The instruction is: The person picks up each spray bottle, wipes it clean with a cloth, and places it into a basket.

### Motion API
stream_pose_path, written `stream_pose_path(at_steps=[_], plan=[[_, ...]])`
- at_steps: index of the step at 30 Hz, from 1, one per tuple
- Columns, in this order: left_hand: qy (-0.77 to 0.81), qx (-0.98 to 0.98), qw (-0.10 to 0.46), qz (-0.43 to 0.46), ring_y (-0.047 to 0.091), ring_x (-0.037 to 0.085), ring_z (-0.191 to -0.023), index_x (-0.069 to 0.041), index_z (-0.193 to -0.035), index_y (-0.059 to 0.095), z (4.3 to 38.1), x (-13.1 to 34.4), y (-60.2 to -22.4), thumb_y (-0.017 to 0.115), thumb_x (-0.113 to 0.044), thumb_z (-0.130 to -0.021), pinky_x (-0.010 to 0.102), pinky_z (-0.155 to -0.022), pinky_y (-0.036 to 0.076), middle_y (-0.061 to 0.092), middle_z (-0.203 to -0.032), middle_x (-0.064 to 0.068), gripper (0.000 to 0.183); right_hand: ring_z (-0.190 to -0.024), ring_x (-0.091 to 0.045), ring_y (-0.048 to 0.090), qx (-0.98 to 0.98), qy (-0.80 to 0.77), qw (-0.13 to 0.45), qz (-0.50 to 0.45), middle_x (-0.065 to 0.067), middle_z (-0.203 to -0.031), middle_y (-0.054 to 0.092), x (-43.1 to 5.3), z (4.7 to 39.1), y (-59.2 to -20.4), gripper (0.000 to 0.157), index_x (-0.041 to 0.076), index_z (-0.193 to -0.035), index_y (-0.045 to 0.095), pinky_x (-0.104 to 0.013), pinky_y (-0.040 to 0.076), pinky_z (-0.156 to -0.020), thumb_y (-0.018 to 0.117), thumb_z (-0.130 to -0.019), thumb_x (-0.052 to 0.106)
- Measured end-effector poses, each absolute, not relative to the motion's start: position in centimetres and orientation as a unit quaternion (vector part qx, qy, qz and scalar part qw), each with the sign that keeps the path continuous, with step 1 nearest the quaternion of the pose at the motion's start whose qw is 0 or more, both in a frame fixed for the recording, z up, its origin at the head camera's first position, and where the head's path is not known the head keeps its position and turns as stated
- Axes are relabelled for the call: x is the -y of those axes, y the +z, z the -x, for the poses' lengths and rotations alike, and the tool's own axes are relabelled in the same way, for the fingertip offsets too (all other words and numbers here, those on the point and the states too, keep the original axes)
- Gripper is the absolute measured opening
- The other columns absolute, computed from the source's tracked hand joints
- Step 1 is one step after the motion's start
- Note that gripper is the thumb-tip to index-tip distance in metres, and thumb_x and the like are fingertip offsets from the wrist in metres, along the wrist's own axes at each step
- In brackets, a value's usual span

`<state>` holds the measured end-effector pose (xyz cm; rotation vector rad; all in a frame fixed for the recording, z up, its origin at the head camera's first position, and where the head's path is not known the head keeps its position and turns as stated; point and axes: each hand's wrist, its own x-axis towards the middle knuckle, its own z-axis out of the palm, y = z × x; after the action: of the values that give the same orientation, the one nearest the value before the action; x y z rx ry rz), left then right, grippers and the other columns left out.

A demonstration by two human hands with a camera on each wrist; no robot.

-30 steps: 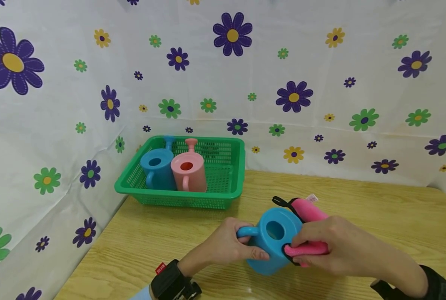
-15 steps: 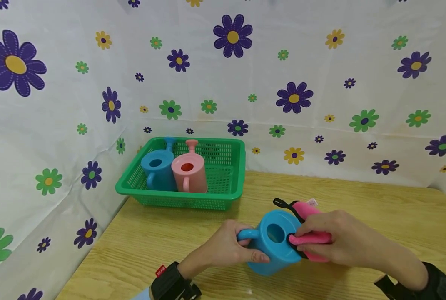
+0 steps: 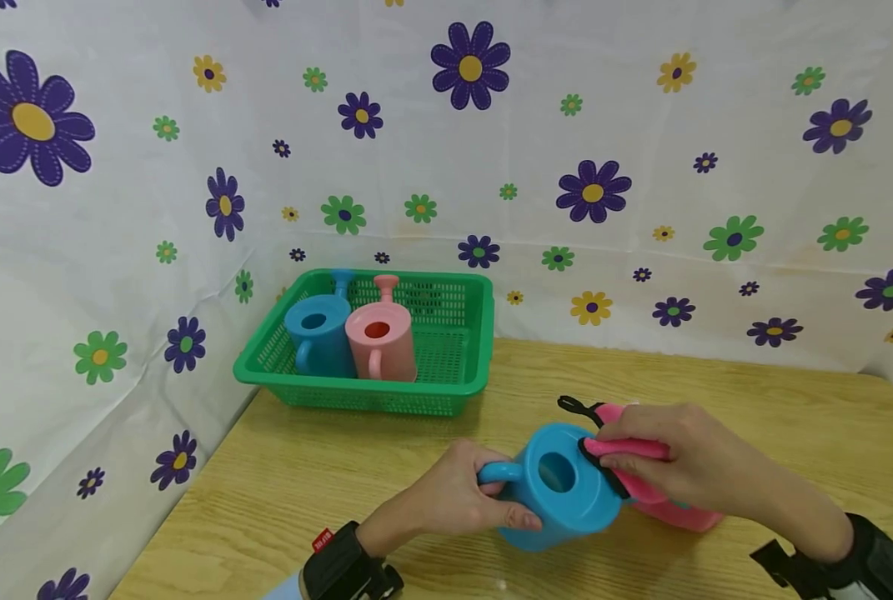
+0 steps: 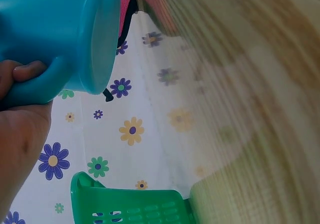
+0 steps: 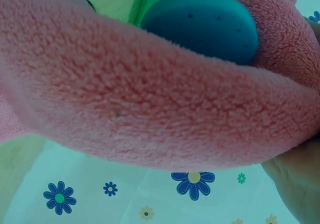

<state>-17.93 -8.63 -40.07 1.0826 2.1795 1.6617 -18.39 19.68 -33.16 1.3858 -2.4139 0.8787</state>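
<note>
My left hand (image 3: pixel 464 492) grips the handle of a blue watering can (image 3: pixel 544 521), with the thumb along its side. The can tilts above the wooden table, its round top hole toward the head camera. My right hand (image 3: pixel 697 458) pinches a pink fluffy cloth (image 3: pixel 634 448) with black trim and a hanging loop. The folded cloth touches the can's upper rim on the right, and part of it hangs below the hand. In the right wrist view the can's spout head (image 5: pixel 200 27), dotted with small holes, shows behind the cloth. The left wrist view shows the can (image 4: pixel 47 32) from the handle side.
A green plastic basket (image 3: pixel 363 390) stands at the back left of the table (image 3: pixel 326 483). Inside it are another blue watering can (image 3: pixel 333 350) and a pink watering can (image 3: pixel 393 354). A white flowered sheet (image 3: pixel 416 125) hangs behind and at the left.
My right hand has moved the cloth upward along the can's right side to its upper rim. The can has shifted slightly right. The left hand keeps its grip on the handle.
</note>
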Motion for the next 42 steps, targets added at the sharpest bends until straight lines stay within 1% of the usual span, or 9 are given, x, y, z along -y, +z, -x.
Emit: stream_pose_path(at_steps=[3,9,14,21,25,29,34,38,42], plan=[[0.563,-0.731,0.1,-0.372,0.025,0.004,-0.047,-0.004,-0.061,0.047,17.9,8.6,-40.0,0.083,-0.018,-0.075,0.018,-0.051,0.026,0.025,-0.053,-0.001,0.042,-0.068,-0.004,0.063,0.83,0.29,0.122,-0.46,0.008,-0.082,0.068,-19.8,18.6,-33.2,0.034,0.014,-0.101,0.072,-0.027,0.061,-0.055,0.082,-0.072,0.002],[0.548,-0.736,0.101,-0.384,0.026,0.004,-0.047,-0.005,-0.061,0.048,17.7,8.5,-40.0,0.083,-0.019,-0.076,0.018,-0.051,0.026,0.026,-0.052,0.001,0.04,-0.073,-0.005,0.066,0.85,0.257,0.146,-0.436,0.005,-0.087,0.072,-20.1,18.9,-33.3,0.038,0.009,-0.103,0.072,-0.029,0.062,-0.059,0.085,-0.067,0.002],[0.496,-0.755,0.082,-0.421,0.028,0.003,-0.045,-0.006,-0.055,0.041,17.8,8.6,-40.4,0.082,-0.016,-0.077,0.015,-0.049,0.024,0.028,-0.049,0.001,0.047,-0.073,-0.005,0.064,0.857,0.249,0.138,-0.43,0.005,-0.087,0.072,-20.5,19.0,-33.3,0.036,0.009,-0.104,0.073,-0.027,0.061,-0.058,0.083,-0.07,0.002],[0.337,-0.76,-0.038,-0.554,0.039,0.006,-0.06,-0.011,-0.057,0.051,18.5,8.4,-39.9,0.082,-0.017,-0.076,0.015,-0.061,0.029,0.031,-0.056,-0.002,0.037,-0.081,-0.007,0.063,0.834,0.266,0.111,-0.47,0.007,-0.095,0.069,-21.2,19.3,-32.6,0.036,0.016,-0.106,0.071,-0.032,0.061,-0.063,0.076,-0.076,-0.004],[0.255,-0.741,-0.062,-0.618,0.04,0.01,-0.066,-0.012,-0.057,0.045,18.4,8.1,-39.5,0.075,0.0,-0.078,0.017,-0.065,0.028,0.033,-0.059,-0.002,0.039,-0.089,-0.009,0.063,0.825,0.256,0.09,-0.495,0.006,-0.101,0.068,-20.8,19.6,-32.0,0.039,0.018,-0.108,0.07,-0.037,0.061,-0.068,0.076,-0.077,-0.004],[0.169,-0.724,-0.076,-0.665,0.037,0.011,-0.067,-0.014,-0.06,0.04,18.0,7.5,-39.5,0.067,0.01,-0.071,0.019,-0.067,0.026,0.034,-0.061,-0.002,0.038,-0.092,-0.008,0.062,0.844,0.239,0.051,-0.478,0.008,-0.103,0.069,-19.7,19.8,-31.4,0.035,0.02,-0.11,0.068,-0.038,0.061,-0.073,0.076,-0.08,0.003],[0.093,-0.729,-0.091,-0.672,0.038,0.01,-0.069,-0.016,-0.062,0.045,17.8,7.1,-39.9,0.067,0.004,-0.08,0.02,-0.07,0.032,0.033,-0.062,-0.004,0.035,-0.094,-0.012,0.061,0.854,0.185,0.01,-0.487,0.005,-0.104,0.069,-18.3,20.1,-31.1,0.032,0.018,-0.107,0.071,-0.04,0.061,-0.076,0.071,-0.082,-0.001],[0.029,-0.741,-0.111,-0.662,0.044,0.007,-0.074,-0.02,-0.068,0.057,18.0,7.2,-40.2,0.07,-0.007,-0.086,0.02,-0.076,0.04,0.045,-0.064,-0.009,0.026,-0.094,-0.011,0.06,0.857,0.15,0.018,-0.493,0.004,-0.104,0.067,-17.4,20.2,-31.6,0.03,0.016,-0.107,0.073,-0.038,0.06,-0.077,0.069,-0.082,0.0],[-0.008,-0.735,-0.123,-0.667,0.048,0.007,-0.077,-0.021,-0.072,0.061,18.2,7.1,-40.4,0.07,-0.008,-0.086,0.021,-0.081,0.043,0.057,-0.07,-0.011,0.021,-0.092,-0.008,0.06,0.863,0.133,0.037,-0.487,0.006,-0.102,0.065,-16.7,20.1,-32.5,0.024,0.016,-0.106,0.073,-0.033,0.06,-0.076,0.067,-0.085,0.006]])
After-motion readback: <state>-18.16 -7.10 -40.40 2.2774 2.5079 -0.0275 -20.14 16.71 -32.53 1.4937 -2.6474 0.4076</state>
